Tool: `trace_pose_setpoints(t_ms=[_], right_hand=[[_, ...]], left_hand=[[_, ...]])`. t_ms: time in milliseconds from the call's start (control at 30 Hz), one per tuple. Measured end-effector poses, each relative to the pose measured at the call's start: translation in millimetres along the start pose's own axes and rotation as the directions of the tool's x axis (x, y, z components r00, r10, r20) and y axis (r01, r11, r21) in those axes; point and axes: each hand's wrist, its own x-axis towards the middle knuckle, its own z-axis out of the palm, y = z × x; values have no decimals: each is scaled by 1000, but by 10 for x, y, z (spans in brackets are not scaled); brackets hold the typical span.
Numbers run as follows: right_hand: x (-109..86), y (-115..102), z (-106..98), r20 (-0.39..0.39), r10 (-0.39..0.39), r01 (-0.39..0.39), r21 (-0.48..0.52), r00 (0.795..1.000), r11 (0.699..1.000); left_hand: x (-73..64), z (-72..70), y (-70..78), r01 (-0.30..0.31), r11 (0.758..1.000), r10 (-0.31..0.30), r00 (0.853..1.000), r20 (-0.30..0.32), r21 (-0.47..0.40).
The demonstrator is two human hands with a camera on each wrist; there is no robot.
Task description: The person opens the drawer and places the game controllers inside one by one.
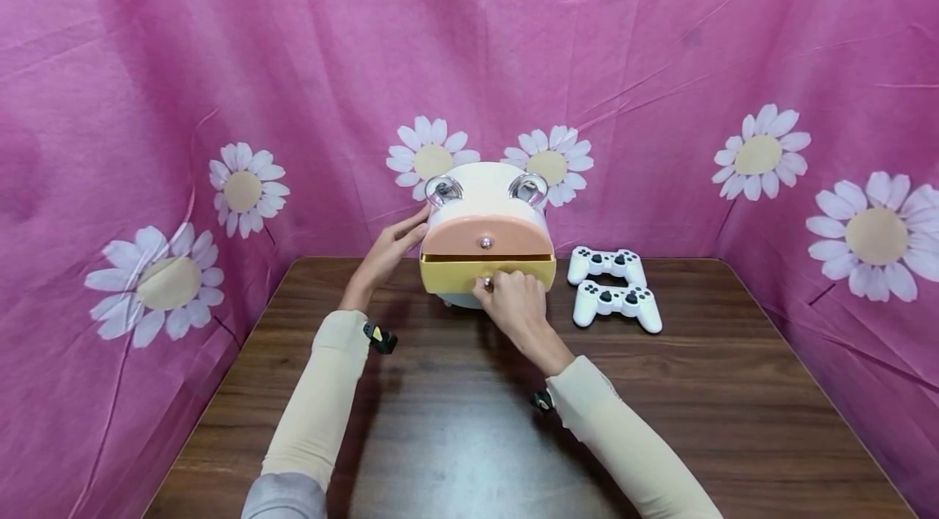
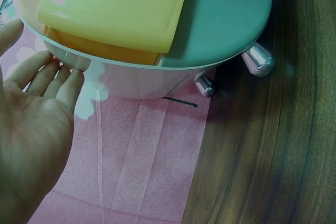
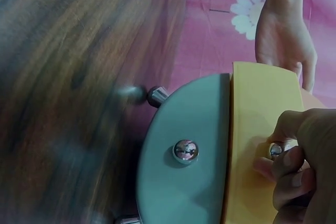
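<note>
A small rounded cabinet [image 1: 484, 186] with three drawers stands at the back of the table. Its yellow middle drawer [image 1: 446, 276] sticks out partway, showing a dark gap below the orange top drawer [image 1: 458, 237]. My right hand [image 1: 519, 305] pinches the round chrome knob [image 3: 275, 151] of that yellow drawer between thumb and curled fingers. At the cabinet's left side, my left hand [image 1: 387, 255] rests its nearly straight fingertips on the white wall [image 2: 128, 80]. The green bottom drawer [image 3: 181, 187] is closed, with its own chrome knob [image 3: 186, 151].
Two white game controllers [image 1: 607, 264] lie right of the cabinet, one in front of the other. Short chrome legs [image 2: 258, 60] hold the cabinet above the brown wooden table [image 1: 455, 413]. A pink curtain [image 1: 352, 79] with daisies hangs behind and along both sides.
</note>
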Motion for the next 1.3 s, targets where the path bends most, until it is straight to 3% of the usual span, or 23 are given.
trace_pose_setpoints(t_ms=[300, 567, 1300], right_hand=[[-165, -25, -123, -61, -57, 57, 2, 997, 998], [-308, -56, -253, -23, -75, 75, 21, 997, 997], [-571, -145, -474, -21, -141, 142, 31, 990, 989]], left_hand=[[3, 1, -5, -5, 1000, 5, 1000, -3, 0], [17, 4, -14, -3, 1000, 3, 1000, -2, -6], [12, 3, -8, -9, 1000, 9, 1000, -16, -10]])
